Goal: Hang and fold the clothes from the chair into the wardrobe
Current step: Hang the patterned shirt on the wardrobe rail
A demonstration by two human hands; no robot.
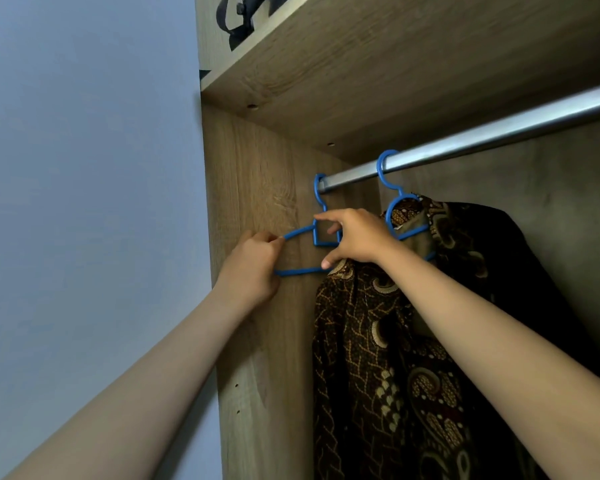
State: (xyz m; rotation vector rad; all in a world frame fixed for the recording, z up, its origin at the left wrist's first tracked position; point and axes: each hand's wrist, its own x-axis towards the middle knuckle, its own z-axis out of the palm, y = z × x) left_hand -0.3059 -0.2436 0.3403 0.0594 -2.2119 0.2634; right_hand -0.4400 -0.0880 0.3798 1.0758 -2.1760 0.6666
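Left hand (253,261): fingers curled in a pinching grip on the left end of the empty blue hanger (297,252), in front of the wardrobe side panel (257,174).
Right hand (355,239): grip closed on the same hanger at its middle, fingers at the square neck below the hook, thumb down toward the lower bar.
Empty blue hanger: hook over the rail, at the rail's left end beside the side panel.
Batik shirt (395,358): brown patterned, hanging on a second blue hanger (394,202) just right of the hands.
Rail (499,133): metal, running up to the right under the wooden shelf (395,64).
Dark item (236,15): on top of the shelf, partly seen.
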